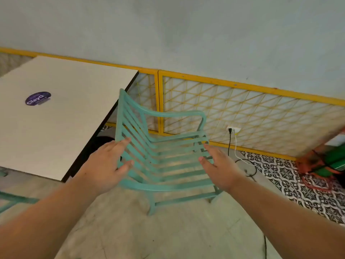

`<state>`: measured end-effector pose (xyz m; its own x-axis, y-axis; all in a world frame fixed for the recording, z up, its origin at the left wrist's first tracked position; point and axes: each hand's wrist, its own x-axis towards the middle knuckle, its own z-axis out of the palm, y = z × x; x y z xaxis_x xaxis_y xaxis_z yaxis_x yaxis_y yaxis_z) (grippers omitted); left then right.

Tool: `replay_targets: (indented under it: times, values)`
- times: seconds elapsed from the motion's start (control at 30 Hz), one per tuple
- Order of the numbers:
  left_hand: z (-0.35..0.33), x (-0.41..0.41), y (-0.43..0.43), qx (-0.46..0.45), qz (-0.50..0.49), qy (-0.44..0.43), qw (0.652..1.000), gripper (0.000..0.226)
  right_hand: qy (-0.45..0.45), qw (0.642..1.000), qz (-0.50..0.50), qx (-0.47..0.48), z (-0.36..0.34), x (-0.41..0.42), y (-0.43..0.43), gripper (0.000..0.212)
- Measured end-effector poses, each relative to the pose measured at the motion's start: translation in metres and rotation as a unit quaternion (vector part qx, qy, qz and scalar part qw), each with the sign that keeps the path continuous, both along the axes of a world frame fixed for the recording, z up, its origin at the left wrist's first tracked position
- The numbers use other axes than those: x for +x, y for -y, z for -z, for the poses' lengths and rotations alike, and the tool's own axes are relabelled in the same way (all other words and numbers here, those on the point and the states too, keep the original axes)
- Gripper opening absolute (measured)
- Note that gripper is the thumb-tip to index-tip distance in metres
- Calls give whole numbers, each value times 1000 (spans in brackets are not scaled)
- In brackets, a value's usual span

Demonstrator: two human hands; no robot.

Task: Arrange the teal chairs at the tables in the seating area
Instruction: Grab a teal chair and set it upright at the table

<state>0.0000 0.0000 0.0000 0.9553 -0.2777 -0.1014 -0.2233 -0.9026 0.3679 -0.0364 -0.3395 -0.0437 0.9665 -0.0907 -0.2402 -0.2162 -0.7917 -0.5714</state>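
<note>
1. while both arms reach out in front, the left hand (pixel 104 165) is spread flat with its fingers apart, and its fingertips are at the side post of the teal chair (pixel 164 156).
2. the right hand (pixel 217 165) is spread wide too, palm down, right by the slats on the other side of the seat. i cannot tell if it touches them.
3. neither hand is wrapped around any part of the chair.
4. the teal chair stands on the floor (pixel 168 230) just beside the right edge of the pale table (pixel 56 128). it has flat slats on the seat and the back, and a curved armrest at the far side.
5. a round purple sticker (pixel 38 98) sits on the table top.
6. behind the chair runs a yellow fence (pixel 242 109) with a criss-cross net, set along the wall.
7. a white plug box (pixel 233 130) is low on the fence, with a black cord and a white cord hanging down to the floor.
8. black and white pattern tiles (pixel 291 176) cover the floor on the right.
9. part of another teal chair (pixel 11 200) shows at the left edge, near the table.
</note>
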Motion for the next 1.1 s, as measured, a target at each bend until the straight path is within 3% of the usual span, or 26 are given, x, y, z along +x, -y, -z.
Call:
replay_targets:
  times: [0.23, 0.37, 0.47, 0.53, 0.6, 0.67, 0.8, 0.97, 1.1]
  values:
    - [41, 27, -5, 33, 49, 3, 998, 70, -11, 999, 18, 31, 36, 9, -27, 65]
    - [69, 48, -9, 36, 66, -17, 997, 68, -18, 1000, 21, 2, 60, 25, -46, 62]
    - [106, 58, -18, 94, 104, -43, 989, 76, -42, 999, 27, -1, 94, 31, -66, 60]
    - [127, 64, -25, 108, 119, -46, 986, 70, -62, 998, 29, 4, 120, 37, -79, 60]
    - [137, 68, -28, 88, 123, -33, 988, 55, -77, 997, 27, 2, 146, 42, -93, 59]
    - [134, 70, -25, 140, 159, 8, 977, 36, -95, 995, 24, 0, 168, 47, -105, 57]
    - [137, 77, -22, 237, 217, 67, 945, 43, -112, 993, 30, 11, 207, 52, -129, 54]
    - [140, 86, -25, 185, 251, 84, 947, 39, -150, 987, 49, 33, 241, 58, -151, 42]
    - [144, 86, -27, 150, 253, 131, 947, 31, -165, 984, -3, -62, 248, 62, -162, 61]
